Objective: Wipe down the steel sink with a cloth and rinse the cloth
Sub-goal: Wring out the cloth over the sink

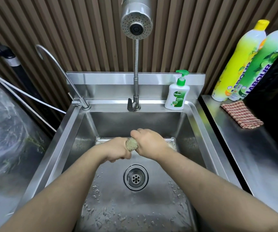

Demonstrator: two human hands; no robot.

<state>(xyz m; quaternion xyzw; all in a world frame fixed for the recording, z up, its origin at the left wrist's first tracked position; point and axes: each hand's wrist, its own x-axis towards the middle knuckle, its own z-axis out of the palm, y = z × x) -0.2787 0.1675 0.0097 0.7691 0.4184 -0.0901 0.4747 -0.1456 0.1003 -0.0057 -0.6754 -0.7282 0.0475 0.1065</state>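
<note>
Head view: cloth [131,144] bunched into a tight roll, gripped at both ends. Left hand [116,150] curled tight round the left end, fingers tucked under. Right hand [150,143] wrapped round the right end, knuckles up. Only a short stretch of roll visible between the fists.

Held in mid-air above the sink [51,156], behind the drain [135,177], in line with the tap [135,25]; probably to keep wrung water inside the basin. Opposed grips judged as a wringing twist. No stream visible from the tap. Droplets scattered over the sink floor.

Long axis of the roll roughly left to right across the basin, ends hidden in the fists; exact tilt not clear.

Checked rag [242,115] flat on the right-hand surface [252,156], well apart.
</note>
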